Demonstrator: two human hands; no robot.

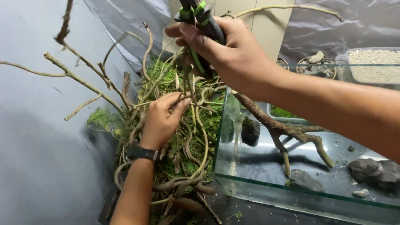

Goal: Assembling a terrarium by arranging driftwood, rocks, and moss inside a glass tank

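While gripped, cutters (199, 17) in right hand (226, 51)

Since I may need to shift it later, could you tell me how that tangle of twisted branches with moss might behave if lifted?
The branch tangle would probably lift as one stiff, awkward piece, since its woody stems interlock. It looks light for its bulk, being thin and airy. The green moss seems loose and may shed; bits already lie beside the glass tank.

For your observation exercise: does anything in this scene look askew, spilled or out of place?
Yes. A branch leans crookedly over the glass tank rim rather than standing inside. Green bits lie scattered on the dark surface beside the tangled wood pile. Nothing looks broken.
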